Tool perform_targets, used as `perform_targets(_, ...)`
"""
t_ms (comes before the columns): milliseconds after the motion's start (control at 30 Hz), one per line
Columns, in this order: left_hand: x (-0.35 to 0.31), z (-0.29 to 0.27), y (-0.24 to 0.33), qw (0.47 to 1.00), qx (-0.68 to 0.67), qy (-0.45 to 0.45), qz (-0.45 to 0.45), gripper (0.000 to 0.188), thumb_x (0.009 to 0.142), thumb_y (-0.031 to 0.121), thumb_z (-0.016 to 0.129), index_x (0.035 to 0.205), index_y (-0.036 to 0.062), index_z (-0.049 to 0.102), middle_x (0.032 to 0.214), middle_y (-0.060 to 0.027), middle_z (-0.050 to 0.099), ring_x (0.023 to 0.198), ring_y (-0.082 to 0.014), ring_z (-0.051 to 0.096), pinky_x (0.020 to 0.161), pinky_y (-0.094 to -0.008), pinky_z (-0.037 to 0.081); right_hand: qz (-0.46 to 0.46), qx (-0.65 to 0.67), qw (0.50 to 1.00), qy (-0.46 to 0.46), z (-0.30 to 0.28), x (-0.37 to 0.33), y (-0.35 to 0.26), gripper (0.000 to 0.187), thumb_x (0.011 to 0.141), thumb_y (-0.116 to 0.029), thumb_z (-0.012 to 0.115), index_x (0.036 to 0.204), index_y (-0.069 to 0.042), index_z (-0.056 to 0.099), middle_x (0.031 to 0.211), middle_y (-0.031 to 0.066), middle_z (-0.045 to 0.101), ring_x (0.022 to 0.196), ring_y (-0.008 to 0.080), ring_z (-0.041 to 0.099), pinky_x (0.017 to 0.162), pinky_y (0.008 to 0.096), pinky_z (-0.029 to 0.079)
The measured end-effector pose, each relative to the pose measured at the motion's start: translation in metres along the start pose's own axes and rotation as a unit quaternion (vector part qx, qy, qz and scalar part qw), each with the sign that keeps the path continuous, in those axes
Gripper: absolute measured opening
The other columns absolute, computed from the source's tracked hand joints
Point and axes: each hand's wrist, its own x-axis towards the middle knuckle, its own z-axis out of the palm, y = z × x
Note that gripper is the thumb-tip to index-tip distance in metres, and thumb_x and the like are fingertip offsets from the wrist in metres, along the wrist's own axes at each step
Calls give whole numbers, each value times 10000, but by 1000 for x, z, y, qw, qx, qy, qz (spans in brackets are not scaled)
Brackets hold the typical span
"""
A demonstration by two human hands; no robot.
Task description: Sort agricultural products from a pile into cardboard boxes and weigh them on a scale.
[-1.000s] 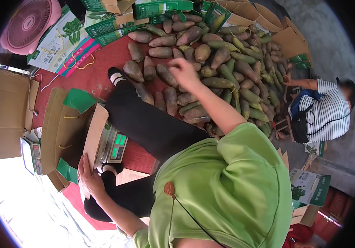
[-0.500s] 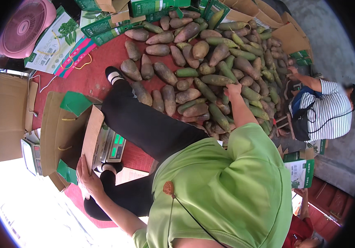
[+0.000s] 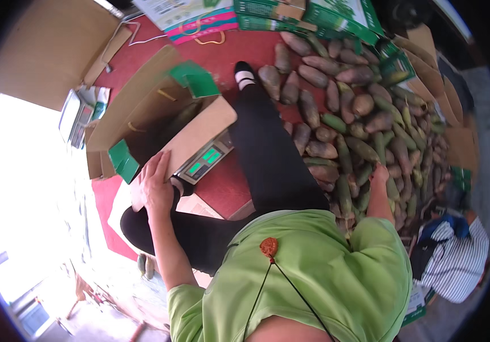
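Left hand (image 3: 156,185) on one carton flap (image 3: 202,132), right hand (image 3: 379,175) among dozens of roots (image 3: 363,105), each grip unclear

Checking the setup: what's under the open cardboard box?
Part of a green-lit scale shows there. The box and its flap hide the rest.

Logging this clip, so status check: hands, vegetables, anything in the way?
Left hand on open cardboard box. Right hand at vegetable pile, grip unclear. Lit scale at box's edge. Black-trousered leg between box and pile.
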Motion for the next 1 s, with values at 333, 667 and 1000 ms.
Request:
perform_targets(333, 6, 3, -3, 999, -8, 15, 51, 377, 760, 46, 553, 1119, 140, 622, 1119, -47, 615, 1070, -244, 573, 892, -382, 447, -162, -70, 982, -67, 27, -40, -65, 131, 894, -190, 570, 856, -66, 590, 664, -17, 460, 538, 111, 395, 456, 304, 311)
perform_targets(667, -1, -1, -10, 997, -16, 33, 68, 388, 725, 42, 569, 1099, 133, 621, 1084, -52, 620, 1065, -241, 574, 887, -385, 459, -349, -47, 903, -245, 102, -215, -190, 149, 901, -158, 574, 780, -71, 577, 628, -64, 430, 538, 32, 373, 453, 212, 290)
perform_targets(1000, 2, -2, -14, 997, -35, 16, 68, 358, 763, 76, 574, 1116, 122, 617, 1109, -58, 614, 1062, -268, 567, 896, -389, 449, -448, 39, 727, -518, 159, -428, -296, 159, 897, -134, 568, 951, 12, 600, 694, -26, 473, 540, 32, 357, 504, 198, 322)
